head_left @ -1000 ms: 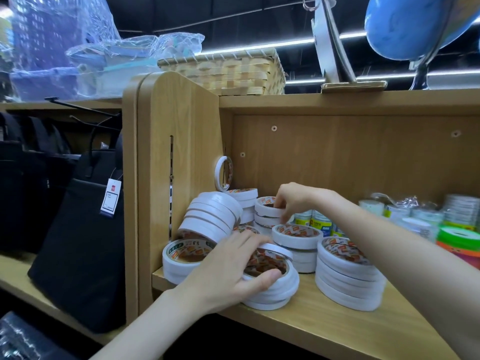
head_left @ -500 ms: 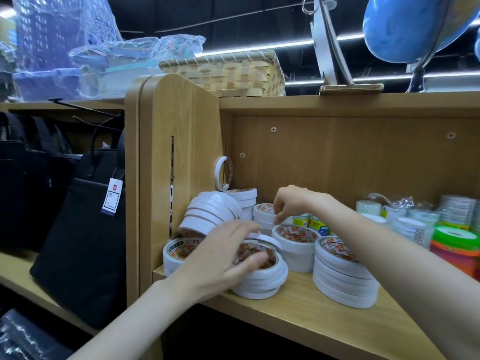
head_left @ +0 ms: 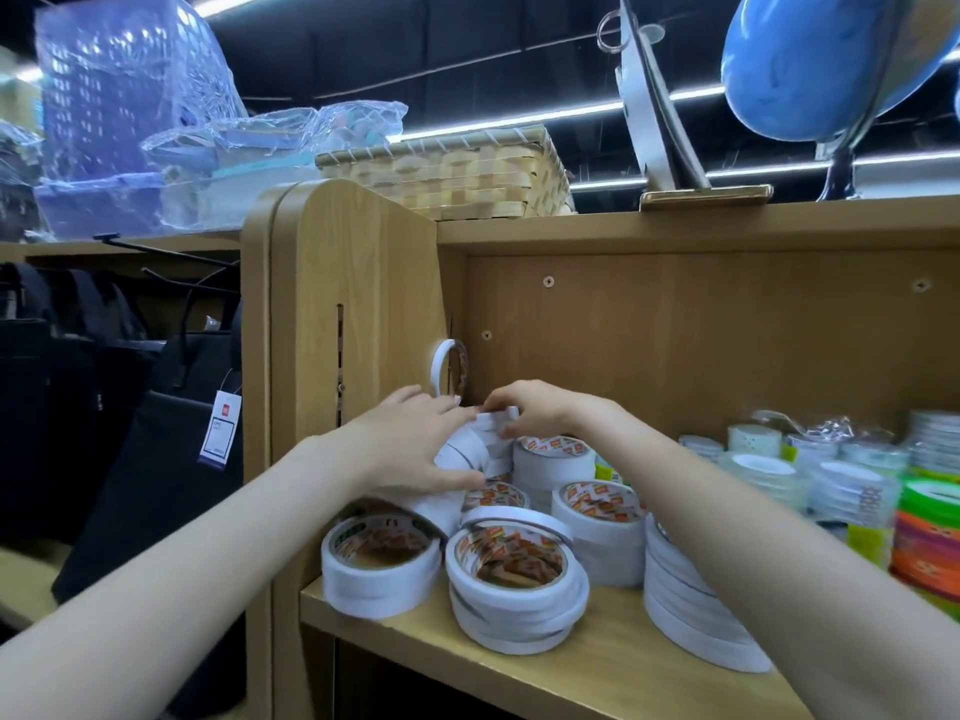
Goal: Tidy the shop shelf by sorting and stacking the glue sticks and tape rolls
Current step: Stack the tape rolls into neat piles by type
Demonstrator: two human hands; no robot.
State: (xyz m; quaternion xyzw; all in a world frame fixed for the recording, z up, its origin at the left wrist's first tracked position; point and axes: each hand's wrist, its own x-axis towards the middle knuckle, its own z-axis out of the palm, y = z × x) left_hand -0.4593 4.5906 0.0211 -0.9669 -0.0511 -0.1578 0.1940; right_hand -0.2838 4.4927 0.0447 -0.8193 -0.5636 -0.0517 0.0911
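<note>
Both hands, left hand (head_left: 415,444) and right hand (head_left: 540,413), grip leaning tape rolls (head_left: 467,452) near the shelf (head_left: 597,662)'s left wall; loosening could topple them.

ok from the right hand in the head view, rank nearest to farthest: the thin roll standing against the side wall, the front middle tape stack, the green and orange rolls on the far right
From the right hand:
1. Thin roll, standing on edge against the side wall, just left of the hand.
2. Front middle tape stack, below the hand near the shelf's front edge.
3. Green and orange rolls, at the far right edge of the shelf.
</note>
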